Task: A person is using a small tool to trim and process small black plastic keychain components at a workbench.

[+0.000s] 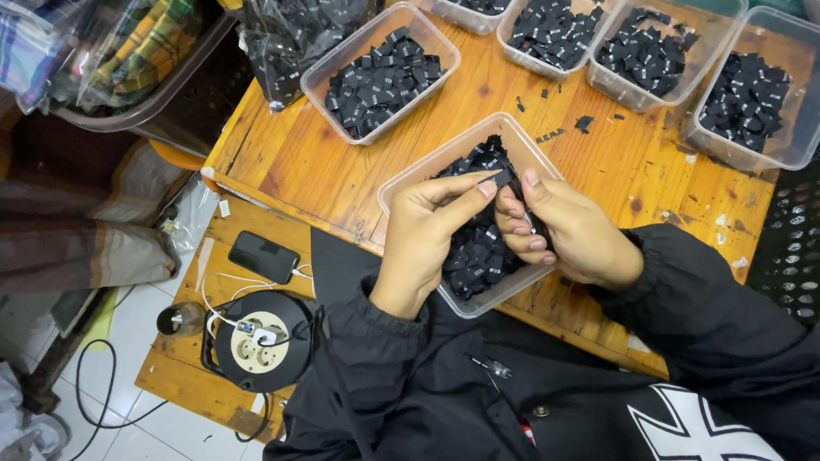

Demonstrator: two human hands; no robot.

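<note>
Two hands are working over a clear tub (398, 189) of black labels (475, 255) on the wooden surface (602, 155): left hand (426, 228) & right hand (559, 227) are both pinching one black label (504, 177) btwn fingertips, just above the tub.

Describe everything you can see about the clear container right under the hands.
The clear plastic container is a shallow, rectangular tub with rounded corners and a thin rim, open with no lid. It sits at an angle on the wooden table near its front edge, and holds a heap of small black folded labels. The left hand and right hand hover over it, together pinching one label. Whether the wrists touch its rim cannot be told.
</note>
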